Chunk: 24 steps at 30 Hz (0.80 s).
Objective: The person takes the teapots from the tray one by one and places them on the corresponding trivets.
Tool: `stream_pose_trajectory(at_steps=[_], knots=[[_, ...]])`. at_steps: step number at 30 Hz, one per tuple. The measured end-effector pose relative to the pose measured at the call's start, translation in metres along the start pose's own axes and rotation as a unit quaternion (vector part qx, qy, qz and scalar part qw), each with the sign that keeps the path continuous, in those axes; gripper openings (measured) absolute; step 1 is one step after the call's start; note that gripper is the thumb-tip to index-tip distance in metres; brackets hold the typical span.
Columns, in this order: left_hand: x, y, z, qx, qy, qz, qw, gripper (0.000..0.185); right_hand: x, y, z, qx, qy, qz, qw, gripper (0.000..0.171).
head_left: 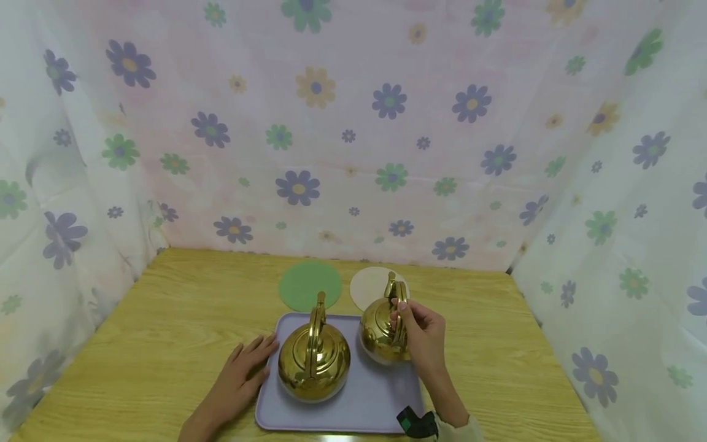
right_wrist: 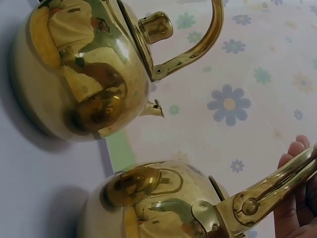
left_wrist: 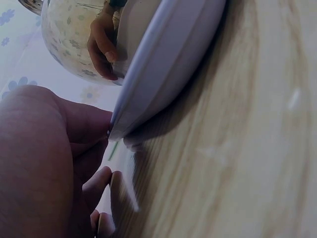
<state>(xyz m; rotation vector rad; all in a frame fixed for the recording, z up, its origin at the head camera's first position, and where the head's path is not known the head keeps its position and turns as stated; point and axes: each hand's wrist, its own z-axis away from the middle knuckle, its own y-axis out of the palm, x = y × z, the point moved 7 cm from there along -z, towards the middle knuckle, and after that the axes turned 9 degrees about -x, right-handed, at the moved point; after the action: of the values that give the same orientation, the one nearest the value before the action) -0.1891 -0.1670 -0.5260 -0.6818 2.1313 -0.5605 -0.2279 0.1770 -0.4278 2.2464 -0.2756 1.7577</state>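
Observation:
Two brass-coloured kettles are over a lilac tray [head_left: 367, 402]. The left kettle [head_left: 309, 374] sits on it, spout pointing away from me. My right hand [head_left: 428, 334] grips the handle of the right kettle [head_left: 378, 341], fingers wrapped around it in the right wrist view. That kettle [right_wrist: 163, 213] hangs close over the tray's far right part, with its shadow on the tray beside it. My left hand [head_left: 243, 374] touches the tray's left rim [left_wrist: 143, 64], fingers extended; its other fingertips reach down by the table.
A green round mat [head_left: 309, 285] and a pale round mat [head_left: 367, 287] lie behind the tray on the wooden table [head_left: 182, 319]. The right kettle's spout overlaps the pale mat in the head view. Flowered curtains [head_left: 353, 153] enclose the table at the back and both sides.

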Motion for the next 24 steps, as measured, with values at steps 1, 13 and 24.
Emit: stream_pose_trajectory(at_steps=[1, 13, 24], knots=[[0.000, 0.000, 0.000, 0.000, 0.000, 0.000, 1.0000, 0.047, 0.000, 0.001, -0.001, 0.000, 0.001, -0.003, 1.000, 0.032], [-0.001, 0.000, -0.002, 0.001, 0.008, -0.003, 1.0000, 0.045, 0.000, 0.008, -0.010, 0.006, 0.004, -0.014, 1.000, 0.030], [-0.001, -0.001, -0.001, -0.012, 0.029, -0.005, 0.9995, 0.045, 0.000, 0.011, -0.018, -0.003, 0.006, -0.001, 1.000, 0.027]])
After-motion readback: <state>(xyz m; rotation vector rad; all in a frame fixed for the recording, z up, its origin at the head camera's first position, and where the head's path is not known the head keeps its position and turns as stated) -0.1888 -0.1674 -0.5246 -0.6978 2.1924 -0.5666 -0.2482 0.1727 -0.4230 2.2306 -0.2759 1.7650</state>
